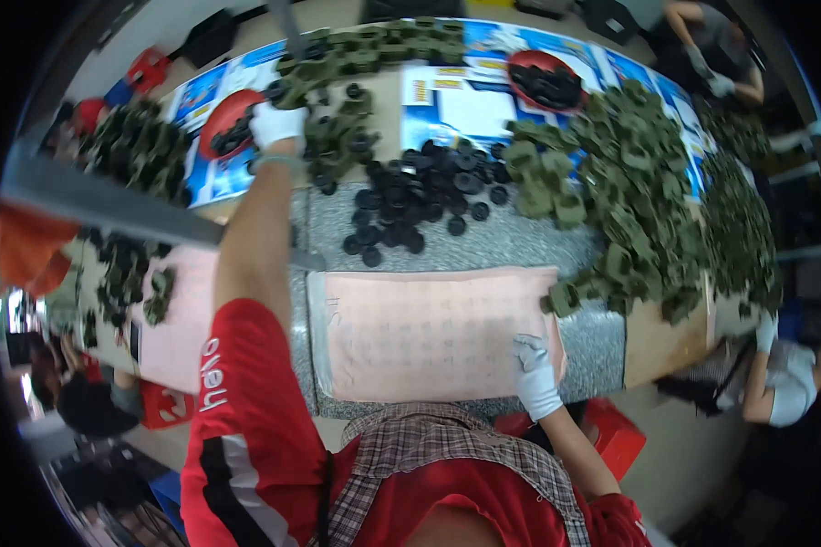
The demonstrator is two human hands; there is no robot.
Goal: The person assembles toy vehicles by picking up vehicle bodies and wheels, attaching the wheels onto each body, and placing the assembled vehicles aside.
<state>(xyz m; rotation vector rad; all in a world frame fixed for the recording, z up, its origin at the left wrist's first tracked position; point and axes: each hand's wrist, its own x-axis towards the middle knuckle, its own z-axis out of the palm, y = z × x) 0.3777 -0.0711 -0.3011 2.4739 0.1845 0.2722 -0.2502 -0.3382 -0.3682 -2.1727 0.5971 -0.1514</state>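
My left hand (278,125), in a white glove, reaches far forward to the right rim of a red bowl (212,123) holding black parts (233,139). Olive-green curved pieces (337,137) lie right beside it. Its fingers are blurred, so any grip on a part cannot be made out. Near me, my right hand (535,376), also gloved, rests at the right side of a pink sheet (438,333) marked with rows of faint print. The fingers of that hand are loosely extended, and nothing shows in them.
Loose round black parts (429,191) are heaped beyond the sheet. A large pile of olive-green pieces (634,210) covers the right side. Another red bowl (545,80) stands at the back. A grey metal bar (119,201) crosses at left. Co-workers' gloved hands (721,85) show at far right.
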